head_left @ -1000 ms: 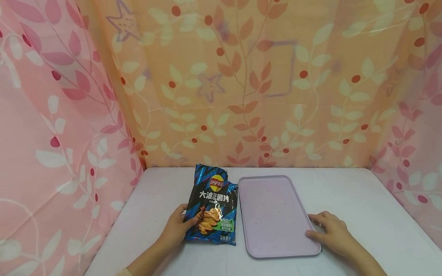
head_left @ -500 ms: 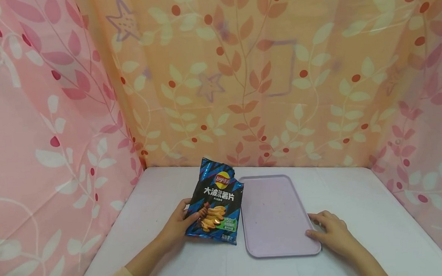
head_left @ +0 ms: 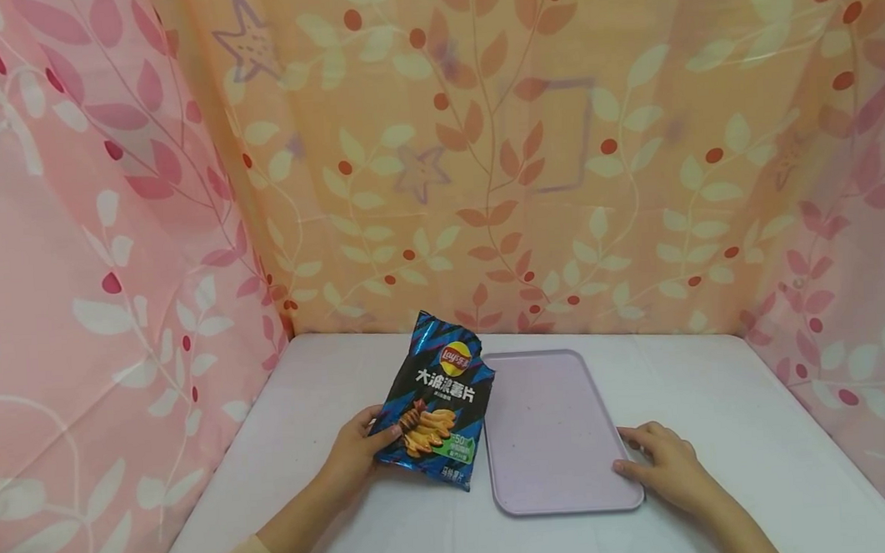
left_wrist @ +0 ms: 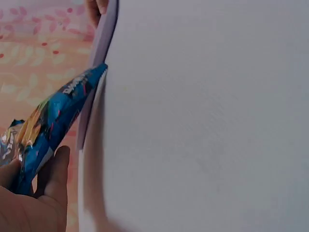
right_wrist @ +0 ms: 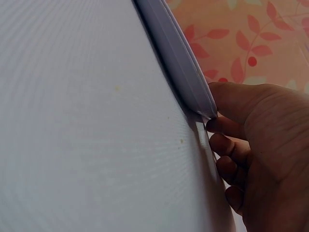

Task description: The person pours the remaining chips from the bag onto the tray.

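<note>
My left hand (head_left: pixel 350 452) grips a blue and black Lay's potato chip bag (head_left: pixel 438 406) by its lower left side, thumb across the front. The bag leans to the right, its upper right corner is torn away, and its right edge overlaps the tray in the head view. On the table lies a pale purple rectangular tray (head_left: pixel 556 429). At the tray's lower right edge, my right hand (head_left: pixel 666 469) pinches the rim, thumb on top. From the left wrist, the bag (left_wrist: pixel 60 111) shows edge-on, its bottom end pointing toward the tray's side (left_wrist: pixel 102 43).
A white cloth (head_left: pixel 336 533) covers the table, with a few tiny specks on it in the right wrist view. Floral curtains enclose the space: an orange one (head_left: pixel 483 182) behind, a pink one (head_left: pixel 100 328) at left and another pink one (head_left: pixel 860 355) at right.
The chip bag has risen slightly and shifted right, tilting further over the tray's left edge. My left hand turned with it. The tray and my right hand stay in place.
</note>
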`<state>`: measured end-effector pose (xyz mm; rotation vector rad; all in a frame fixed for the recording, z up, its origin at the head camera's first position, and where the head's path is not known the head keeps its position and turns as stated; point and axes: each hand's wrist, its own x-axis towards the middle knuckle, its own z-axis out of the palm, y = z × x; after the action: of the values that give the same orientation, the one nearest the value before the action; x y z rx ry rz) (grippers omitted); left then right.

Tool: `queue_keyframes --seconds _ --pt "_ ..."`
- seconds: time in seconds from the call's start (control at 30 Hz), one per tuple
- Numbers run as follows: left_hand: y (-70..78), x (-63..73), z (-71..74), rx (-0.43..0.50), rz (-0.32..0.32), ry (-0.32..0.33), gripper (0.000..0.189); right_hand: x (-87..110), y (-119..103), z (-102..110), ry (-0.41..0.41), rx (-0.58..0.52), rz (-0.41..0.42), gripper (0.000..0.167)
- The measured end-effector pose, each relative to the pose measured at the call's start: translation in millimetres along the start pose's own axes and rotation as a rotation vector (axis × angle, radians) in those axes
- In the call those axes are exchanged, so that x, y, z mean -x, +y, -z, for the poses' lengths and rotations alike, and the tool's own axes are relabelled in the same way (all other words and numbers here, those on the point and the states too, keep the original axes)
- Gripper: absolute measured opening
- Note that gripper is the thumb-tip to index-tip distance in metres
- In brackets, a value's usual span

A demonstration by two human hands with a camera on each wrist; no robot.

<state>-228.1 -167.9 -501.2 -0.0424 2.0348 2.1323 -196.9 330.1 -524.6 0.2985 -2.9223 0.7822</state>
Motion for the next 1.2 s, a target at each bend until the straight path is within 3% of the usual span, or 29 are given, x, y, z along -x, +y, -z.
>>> queue_keyframes --seconds 0.23,0.47,0.87,1.2 --pt "13.2 -3.6 -5.1 0.142 0.01 0.081 0.037 -0.3 0.4 0.3 -0.009 0.005 -0.009 0.065" --pt "35.9 -9.5 -5.6 0.197 -0.018 0.072 0.02 -1.4 1.5 -0.1 -0.004 -0.004 -0.009 0.066" --pt "83.0 -20.9 -9.1 0.132 -0.046 -0.032 0.022 -1.6 6.5 -3.9 -0.002 -0.006 -0.004 0.067" --pt "118.6 -30.5 -22.5 0.176 -0.092 -0.018 0.018 -1.4 5.2 -2.7 -0.006 -0.018 -0.003 0.066"
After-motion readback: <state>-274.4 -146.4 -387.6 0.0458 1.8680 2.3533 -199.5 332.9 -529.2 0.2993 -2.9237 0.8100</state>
